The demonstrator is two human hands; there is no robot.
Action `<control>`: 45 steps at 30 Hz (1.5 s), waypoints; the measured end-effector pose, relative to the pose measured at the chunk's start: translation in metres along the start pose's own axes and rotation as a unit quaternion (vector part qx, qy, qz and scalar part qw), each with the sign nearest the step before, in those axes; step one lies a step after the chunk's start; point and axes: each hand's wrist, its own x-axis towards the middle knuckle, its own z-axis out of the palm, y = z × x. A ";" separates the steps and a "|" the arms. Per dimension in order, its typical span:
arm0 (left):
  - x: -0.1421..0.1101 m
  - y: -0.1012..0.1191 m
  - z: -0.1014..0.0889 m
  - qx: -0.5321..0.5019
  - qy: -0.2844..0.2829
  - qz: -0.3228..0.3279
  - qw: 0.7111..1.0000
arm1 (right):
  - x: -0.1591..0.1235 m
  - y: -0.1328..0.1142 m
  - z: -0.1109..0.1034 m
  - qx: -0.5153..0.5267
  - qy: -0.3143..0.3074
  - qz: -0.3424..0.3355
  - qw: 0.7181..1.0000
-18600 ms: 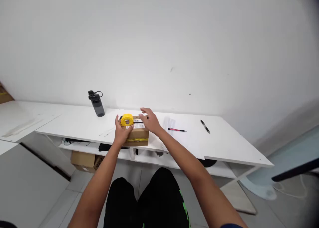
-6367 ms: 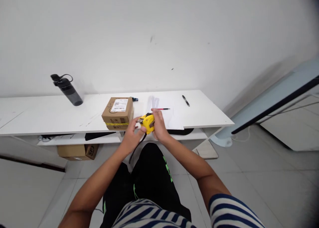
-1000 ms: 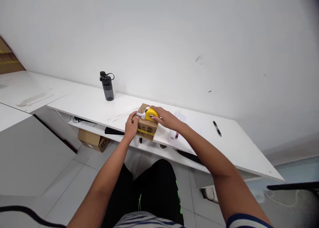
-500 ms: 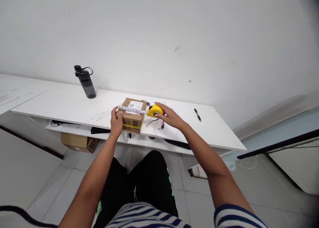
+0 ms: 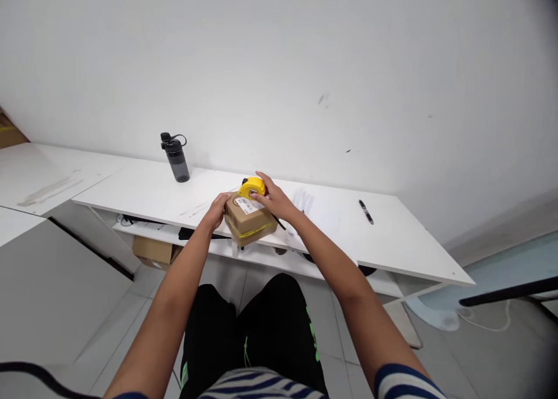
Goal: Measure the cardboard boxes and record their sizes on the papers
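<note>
A small cardboard box (image 5: 248,225) with a white label (image 5: 249,205) and yellow tape sits tilted at the front edge of the white desk (image 5: 375,230). My left hand (image 5: 217,211) grips the box's left side. Over the top of the box, my right hand (image 5: 275,200) is closed around a yellow tape measure (image 5: 251,186). No stretched blade shows from the tape measure now. Part of the label is covered by the tape measure and my right fingers.
A dark water bottle (image 5: 178,162) stands at the back left of the desk. Toward the right lies a black pen (image 5: 366,211). Papers (image 5: 305,204) spread beside my right hand. Under the desk is a shelf, with another cardboard box (image 5: 152,251) below it.
The tape blade lying across the box has gone back into its case. My right hand has brought the tape measure left over the box, which has turned. The view has shifted left.
</note>
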 end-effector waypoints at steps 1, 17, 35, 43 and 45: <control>0.006 0.004 -0.001 0.010 0.022 -0.003 1.000 | -0.002 0.004 0.001 0.017 0.003 0.014 1.000; -0.057 -0.016 0.006 0.105 0.035 0.035 0.993 | 0.032 0.001 0.025 -0.060 -0.159 -0.092 0.981; -0.049 -0.011 0.009 0.214 0.080 0.165 0.960 | -0.063 0.017 -0.102 -0.137 -0.101 0.073 0.983; -0.046 -0.014 0.013 0.158 0.065 0.166 0.971 | -0.059 0.014 -0.086 -0.125 -0.079 0.053 0.988; -0.046 -0.014 0.014 0.148 0.067 0.150 0.975 | -0.045 0.008 -0.068 -0.131 -0.088 0.027 0.987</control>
